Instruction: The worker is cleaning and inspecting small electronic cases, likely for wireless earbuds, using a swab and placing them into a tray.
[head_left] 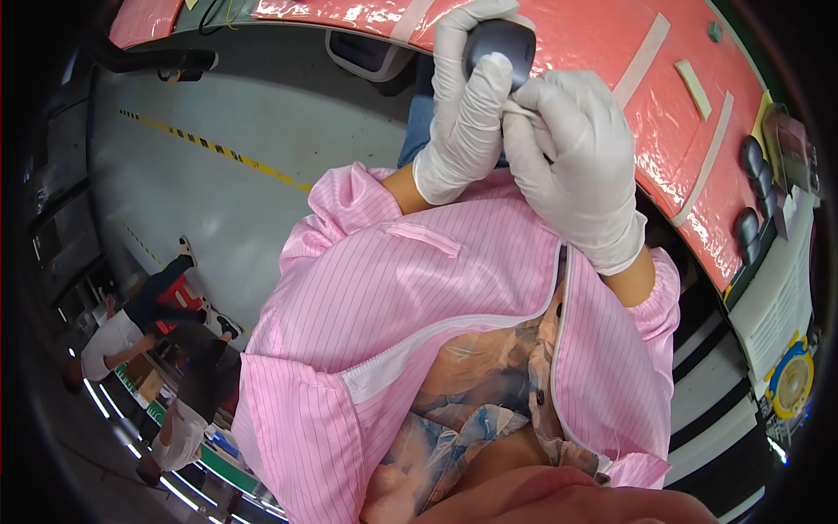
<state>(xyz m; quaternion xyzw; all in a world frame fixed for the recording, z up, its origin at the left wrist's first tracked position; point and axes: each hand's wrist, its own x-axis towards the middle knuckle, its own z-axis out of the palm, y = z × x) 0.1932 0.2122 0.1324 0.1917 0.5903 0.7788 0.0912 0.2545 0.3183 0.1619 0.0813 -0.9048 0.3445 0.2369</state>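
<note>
My left hand, in a white glove, is closed round a dark blue-grey, rounded, smooth-shelled device over the near edge of the table. Its thumb presses on the device's face. At the lower right of the device is my right hand, also gloved in white. Its fingers are curled and pinched together close to the device's edge. Whatever lies between those fingertips is too small and covered to make out. Both wrists come out of pink striped sleeves.
Pinkish-red film with pale tape strips covers the table. On it lie a pale narrow block and a small green cube. Several dark rounded pieces line the right edge. Two people are at lower left, beyond striped floor tape.
</note>
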